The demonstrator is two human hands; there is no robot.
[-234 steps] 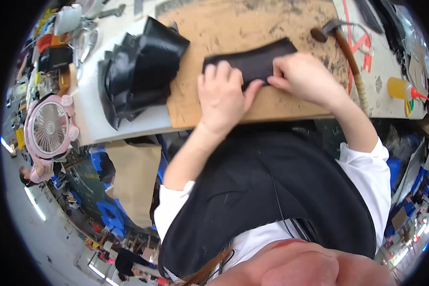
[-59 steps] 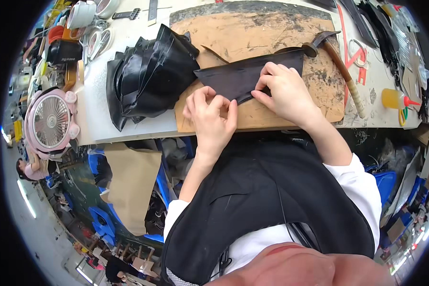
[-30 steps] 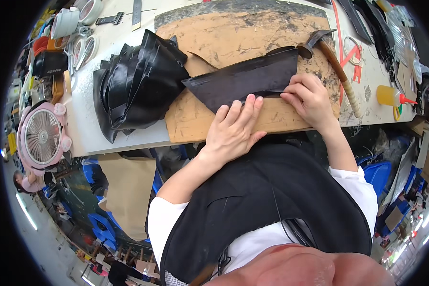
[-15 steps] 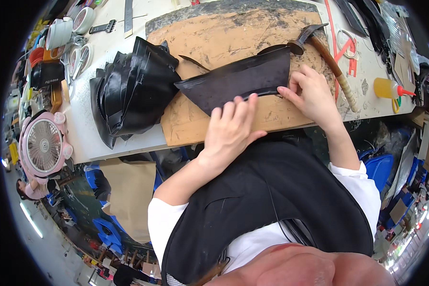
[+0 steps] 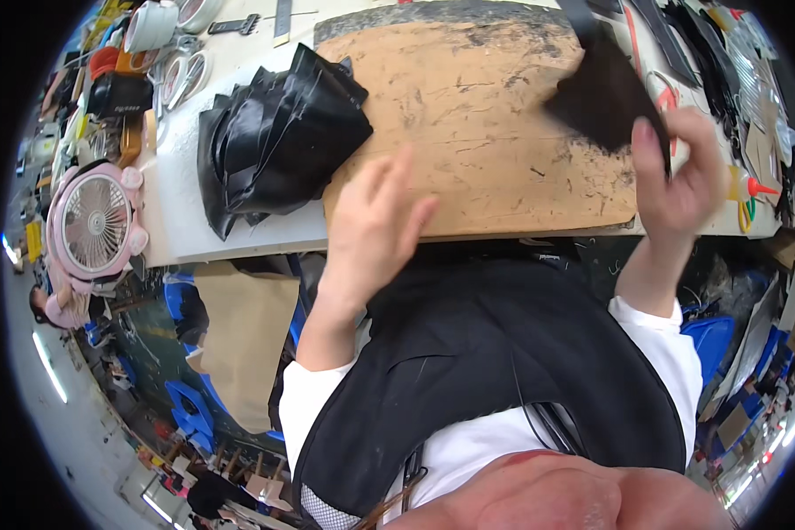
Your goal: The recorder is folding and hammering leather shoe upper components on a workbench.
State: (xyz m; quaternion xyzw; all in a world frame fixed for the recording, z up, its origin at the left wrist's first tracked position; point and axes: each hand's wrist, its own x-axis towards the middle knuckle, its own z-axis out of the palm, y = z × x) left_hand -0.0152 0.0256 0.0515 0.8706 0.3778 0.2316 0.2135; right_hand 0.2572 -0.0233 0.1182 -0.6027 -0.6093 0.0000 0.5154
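Observation:
My right hand (image 5: 685,181) pinches a dark leather piece (image 5: 605,102) by its near edge, thumb on one side. Blurred by motion, the piece is held up over the right end of the brown work board (image 5: 468,132) and covers what lies behind it. My left hand (image 5: 367,225) is above the board's near left edge, fingers apart and holding nothing. Close to it, on the left, a stack of folded, glossy black leather pieces (image 5: 283,132) overlaps the board's edge. The hammer cannot be seen now.
At the far left are white tape rolls (image 5: 150,31) and a pink fan (image 5: 97,221). A bottle with a red tip (image 5: 755,187) stands at the right, partly behind my right hand. Black strips (image 5: 707,62) lie at the far right. Brown sheet material (image 5: 243,344) hangs below the table's front.
My right hand has lifted the leather piece off the board and swung it to the right. My left hand has let go and moved left. The whole view has shifted slightly.

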